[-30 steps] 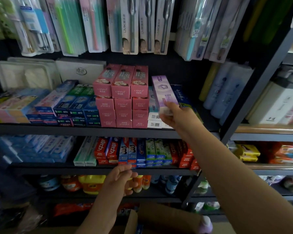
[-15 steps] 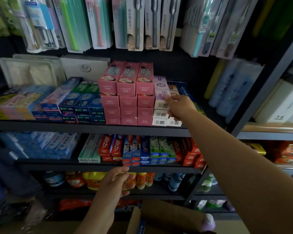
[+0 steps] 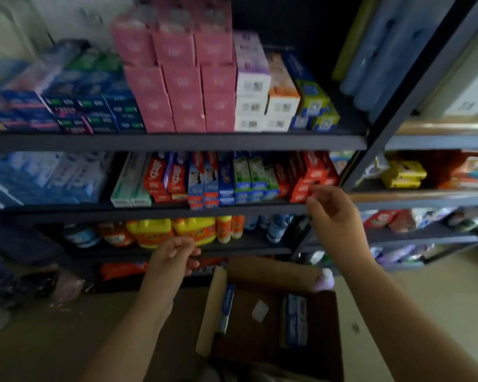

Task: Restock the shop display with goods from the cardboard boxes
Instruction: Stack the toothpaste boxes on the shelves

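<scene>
**Both hands empty in front of the toothpaste shelves**

At far left, blue toothpaste boxes [image 3: 66,106] fill the upper shelf [image 3: 174,142], with pink boxes [image 3: 182,86] stacked beside them. The left hand [image 3: 171,260] hangs in front of the yellow bottles [image 3: 171,231], fingers loosely curled, holding nothing. The purple-and-white box [image 3: 251,67] tops its stack just right of the pink ones. The open cardboard box [image 3: 271,318] sits near, on the floor, with blue packs inside. The right hand [image 3: 334,213] hovers by the red boxes [image 3: 307,175], fingers relaxed, empty.
</scene>
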